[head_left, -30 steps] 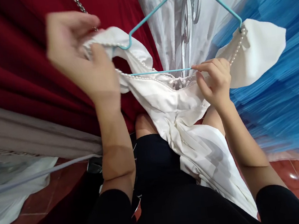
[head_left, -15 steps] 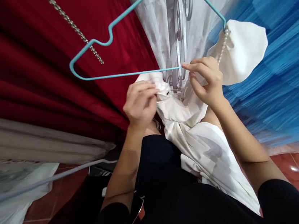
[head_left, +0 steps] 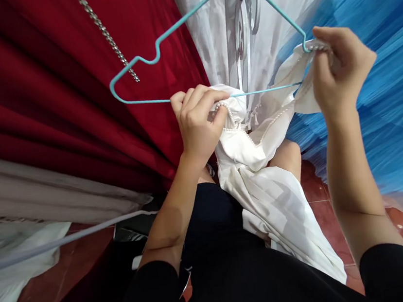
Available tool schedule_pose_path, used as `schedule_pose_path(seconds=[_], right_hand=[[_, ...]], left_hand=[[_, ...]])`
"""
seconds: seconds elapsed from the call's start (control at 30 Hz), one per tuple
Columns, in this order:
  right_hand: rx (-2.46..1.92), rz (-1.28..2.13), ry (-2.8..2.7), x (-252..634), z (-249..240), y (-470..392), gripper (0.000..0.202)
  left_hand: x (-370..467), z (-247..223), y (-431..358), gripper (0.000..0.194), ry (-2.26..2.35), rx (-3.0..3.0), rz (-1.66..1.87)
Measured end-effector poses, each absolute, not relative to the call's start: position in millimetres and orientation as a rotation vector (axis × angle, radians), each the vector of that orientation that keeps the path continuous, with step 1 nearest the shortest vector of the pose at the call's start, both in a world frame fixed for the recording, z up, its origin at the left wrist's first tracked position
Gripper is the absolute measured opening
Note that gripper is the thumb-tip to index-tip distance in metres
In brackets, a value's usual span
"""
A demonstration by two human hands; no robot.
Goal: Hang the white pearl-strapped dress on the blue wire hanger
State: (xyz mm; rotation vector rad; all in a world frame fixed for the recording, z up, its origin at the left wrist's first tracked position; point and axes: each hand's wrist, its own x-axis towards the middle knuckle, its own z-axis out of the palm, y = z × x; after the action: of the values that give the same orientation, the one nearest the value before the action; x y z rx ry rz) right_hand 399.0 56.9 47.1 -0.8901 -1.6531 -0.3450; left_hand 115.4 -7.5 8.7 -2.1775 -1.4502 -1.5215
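A light blue hanger hangs at the top centre. The white dress with pearl trim drapes below it and across my lap. My left hand is closed around the pearl-edged strap at the dress's left side, its fingers against the hanger's bottom bar. At the hanger's right end, my right hand pinches the other pearl strap beside the notch. This strap meets the hanger there. The left notch of the hanger bears nothing.
Red fabric with a beaded chain fills the left. Blue tulle hangs at the right, and white cloth with a metal scroll frame stands behind. A pale tube crosses the lower left above red floor tiles.
My right hand has moved right, from the bottom bar to the strap at the hanger's right end. My left hand has risen slightly to the right with its strap, reaching the bar.
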Motion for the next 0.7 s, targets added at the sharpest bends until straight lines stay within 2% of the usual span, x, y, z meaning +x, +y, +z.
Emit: schedule_pose_path(seconds=[0.17,0.3,0.4,0.47,0.6,0.7], right_hand=[[-0.872,-0.548,-1.354,434.9,49.8,67.9,0.037],[-0.867,-0.621,-1.303,457.5,13.2,60.2,0.032],[-0.723,-0.738,-1.364,442.9,-12.4,42.6,0.021],[-0.712,-0.707,-1.423,418.9,-17.6,28.6,0.018],[-0.821,-0.509,-1.810,366.7,-7.2,13.6,0.033],[-0.870,-0.352,-1.958,346.3,-1.5,19.0,0.029]], left_hand=[[112.4,9.8,-3.4,0.019,-1.440,-2.238,-1.538],[110.9,6.6,2.1,0.019,-1.437,-2.261,-1.551],[113.8,2.1,8.2,0.019,-1.450,-2.269,-1.555],[117.3,0.0,11.8,0.019,-1.450,-2.266,-1.566],[123.8,0.3,10.4,0.020,-1.399,-2.298,-1.570],[120.9,-2.2,-0.2,0.020,-1.287,-2.298,-1.578]])
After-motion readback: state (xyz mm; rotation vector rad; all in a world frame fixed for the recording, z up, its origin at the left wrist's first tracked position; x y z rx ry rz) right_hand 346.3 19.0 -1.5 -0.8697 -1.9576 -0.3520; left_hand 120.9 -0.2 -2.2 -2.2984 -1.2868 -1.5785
